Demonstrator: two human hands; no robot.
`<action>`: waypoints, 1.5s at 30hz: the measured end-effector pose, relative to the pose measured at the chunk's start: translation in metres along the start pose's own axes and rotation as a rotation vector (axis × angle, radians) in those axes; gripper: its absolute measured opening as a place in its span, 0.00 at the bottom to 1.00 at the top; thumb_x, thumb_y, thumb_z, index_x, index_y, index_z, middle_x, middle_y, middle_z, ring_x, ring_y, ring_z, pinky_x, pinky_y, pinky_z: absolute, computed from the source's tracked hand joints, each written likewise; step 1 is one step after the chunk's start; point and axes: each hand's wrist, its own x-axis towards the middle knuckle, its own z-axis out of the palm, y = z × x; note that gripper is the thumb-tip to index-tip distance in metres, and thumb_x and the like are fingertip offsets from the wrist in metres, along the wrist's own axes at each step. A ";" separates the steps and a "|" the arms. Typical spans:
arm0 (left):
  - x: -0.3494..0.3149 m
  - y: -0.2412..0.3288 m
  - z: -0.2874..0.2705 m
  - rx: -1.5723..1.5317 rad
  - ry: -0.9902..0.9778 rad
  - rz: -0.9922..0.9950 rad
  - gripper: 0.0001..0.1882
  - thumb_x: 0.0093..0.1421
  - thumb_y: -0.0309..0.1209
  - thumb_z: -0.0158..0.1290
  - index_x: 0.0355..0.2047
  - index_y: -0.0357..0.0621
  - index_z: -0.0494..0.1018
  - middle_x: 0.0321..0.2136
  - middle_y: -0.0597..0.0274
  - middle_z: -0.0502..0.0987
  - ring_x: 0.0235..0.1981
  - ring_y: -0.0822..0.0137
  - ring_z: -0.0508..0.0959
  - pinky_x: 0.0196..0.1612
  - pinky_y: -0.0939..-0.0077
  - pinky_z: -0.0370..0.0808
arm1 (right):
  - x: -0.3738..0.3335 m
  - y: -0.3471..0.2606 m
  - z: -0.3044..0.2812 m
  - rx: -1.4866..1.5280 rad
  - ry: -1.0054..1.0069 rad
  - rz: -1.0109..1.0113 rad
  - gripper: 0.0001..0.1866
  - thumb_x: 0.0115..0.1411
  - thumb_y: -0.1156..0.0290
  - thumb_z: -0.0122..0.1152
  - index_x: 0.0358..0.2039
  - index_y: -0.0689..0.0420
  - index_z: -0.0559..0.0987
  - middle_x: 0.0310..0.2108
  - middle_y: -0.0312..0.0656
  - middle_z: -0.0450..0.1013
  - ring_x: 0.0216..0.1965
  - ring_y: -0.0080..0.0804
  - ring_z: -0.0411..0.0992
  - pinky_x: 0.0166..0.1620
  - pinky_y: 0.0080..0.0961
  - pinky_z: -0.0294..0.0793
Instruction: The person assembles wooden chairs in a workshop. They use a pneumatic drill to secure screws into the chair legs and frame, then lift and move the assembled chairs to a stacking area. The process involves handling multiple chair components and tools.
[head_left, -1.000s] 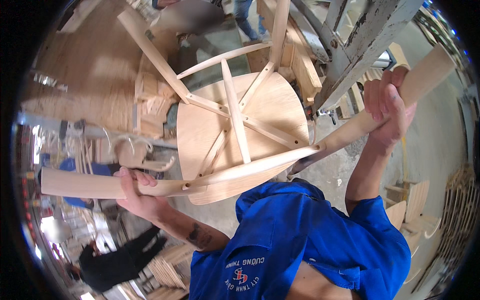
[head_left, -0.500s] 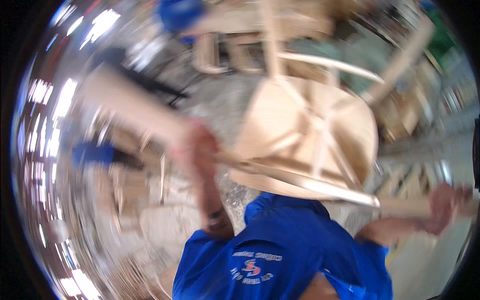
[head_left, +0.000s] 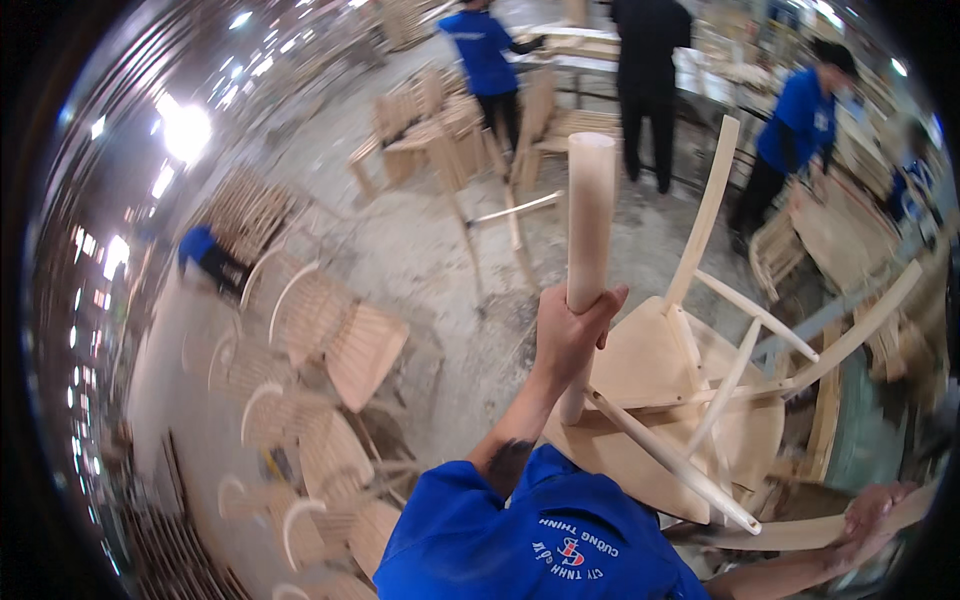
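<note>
Chair [head_left: 702, 396]: one, at 4 o'clock in the view, underside toward the camera.
Left-hand leg [head_left: 590, 225]: long axis ran 6 to 12 o'clock, free end at 12.
Right-hand leg [head_left: 790, 535]: long axis ran nearly 9 to 3 o'clock, rising slightly toward 3.
Free legs [head_left: 706, 205]: two; one leaned between 12 and 1 o'clock, the other curved between 1 and 2.
Left hand [head_left: 575, 330]: wrapped round its leg, fingers folded over the wood.
Right hand [head_left: 872, 515]: at 4 o'clock, curled about its leg; separate fingers could not be told.
Seat [head_left: 640, 350]: pale bare wood, smooth, broad and rounded in outline.
Braces [head_left: 740, 390]: slim wooden bars, crossed in an X against the underside.
Stretchers [head_left: 680, 465]: rounded, tapered rods, joined by a similar crosspiece.
Shirt [head_left: 480, 520]: blue cloth, creased, at 6 o'clock.
Slat-backed chairs [head_left: 365, 350]: pale wood, grouped at 8 o'clock, the farther ones blurred.
Co-workers [head_left: 795, 120]: at 12, 1 and 2 o'clock, in blue or dark clothing.
Floor [head_left: 400, 230]: grey, mottled, scuffed.
Hidden or cut: seat's sitting face turned away; right-hand leg's end lost at the dark rim.
</note>
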 end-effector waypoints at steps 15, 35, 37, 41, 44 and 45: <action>-0.161 -0.010 -0.017 0.180 0.957 -0.078 0.10 0.57 0.34 0.59 0.27 0.42 0.72 0.18 0.65 0.69 0.16 0.74 0.68 0.20 0.80 0.66 | 0.076 0.125 0.214 0.450 -0.652 0.496 0.20 0.62 0.63 0.60 0.50 0.63 0.74 0.43 0.42 0.76 0.37 0.24 0.73 0.42 0.22 0.71; -0.158 -0.061 -0.167 0.125 1.116 -0.403 0.11 0.59 0.28 0.57 0.23 0.41 0.66 0.14 0.66 0.62 0.13 0.74 0.63 0.16 0.80 0.60 | -0.268 0.354 0.133 -0.648 -1.226 0.897 0.38 0.71 0.42 0.27 0.51 0.67 0.74 0.49 0.68 0.71 0.56 0.61 0.67 0.57 0.39 0.64; -0.163 -0.076 -0.200 0.107 1.121 -0.412 0.11 0.60 0.29 0.56 0.24 0.41 0.67 0.15 0.66 0.62 0.14 0.74 0.63 0.16 0.81 0.59 | -0.271 0.348 0.169 -0.660 -1.359 0.925 0.39 0.70 0.41 0.28 0.44 0.68 0.76 0.43 0.66 0.73 0.49 0.59 0.72 0.53 0.41 0.67; -0.164 -0.082 -0.247 0.107 1.174 -0.455 0.10 0.60 0.30 0.56 0.26 0.41 0.67 0.16 0.66 0.63 0.15 0.73 0.64 0.18 0.79 0.61 | -0.264 0.338 0.189 -0.707 -1.440 0.930 0.41 0.69 0.39 0.29 0.33 0.70 0.74 0.27 0.59 0.73 0.33 0.51 0.74 0.43 0.42 0.70; -0.174 -0.099 -0.295 -0.007 1.202 -0.401 0.08 0.62 0.30 0.54 0.29 0.41 0.68 0.18 0.65 0.65 0.17 0.72 0.65 0.19 0.79 0.63 | -0.243 0.306 0.211 -0.710 -1.593 0.774 0.37 0.69 0.41 0.34 0.33 0.67 0.75 0.22 0.48 0.69 0.25 0.35 0.70 0.31 0.37 0.69; -0.179 -0.110 -0.308 -0.079 1.192 -0.392 0.07 0.61 0.30 0.54 0.32 0.40 0.68 0.19 0.65 0.65 0.17 0.73 0.66 0.20 0.79 0.64 | -0.230 0.293 0.213 -0.465 -1.492 1.027 0.28 0.64 0.45 0.50 0.38 0.63 0.77 0.22 0.42 0.71 0.23 0.27 0.69 0.25 0.29 0.68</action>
